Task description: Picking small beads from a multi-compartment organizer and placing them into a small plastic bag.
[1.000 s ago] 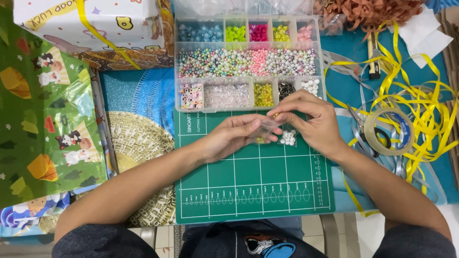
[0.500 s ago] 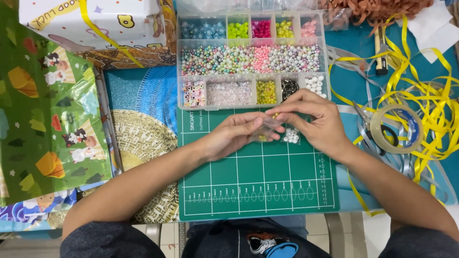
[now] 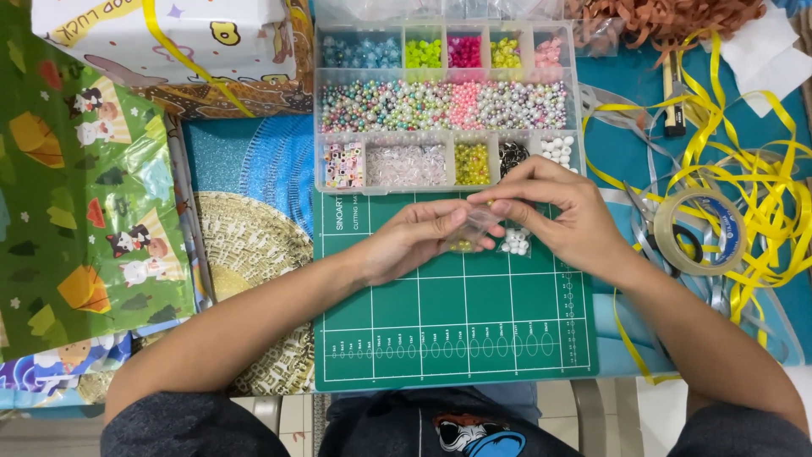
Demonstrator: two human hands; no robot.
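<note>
Far left, green gift wrap (image 3: 80, 195) with cartoon figures lies flat, a wrapped box (image 3: 169, 42) with yellow ribbon above it, glittery blue paper (image 3: 245, 165) and gold patterned paper (image 3: 254, 254) beside. Centre: green cutting mat (image 3: 457, 330), mostly bare in the lower half. Left hand (image 3: 414, 241) rests on the mat, fingers curled around a small clear bag (image 3: 474, 228) that seems to hold a few yellow-green beads at the bottom; grip looks loose, thumb and fingers pinching the plastic. Right hand (image 3: 558, 211) meets it, fingertips pinched at the bag's mouth; can't tell if a bead is between them. Small pile of white beads (image 3: 514, 243) on the mat just beside both hands. Judging progress: bag barely filled, so early. Bead organizer (image 3: 444, 106) touches the mat's top edge, lid open: top row blue, lime, magenta, yellow, pink beads; middle row one long compartment of mixed pastel pearls; bottom row letter cubes, clear beads, olive-yellow, dark, white rounds. Right: tape roll (image 3: 698, 230), tangled yellow ribbon (image 3: 761, 178), brown shredded filler (image 3: 668, 17) top.
</note>
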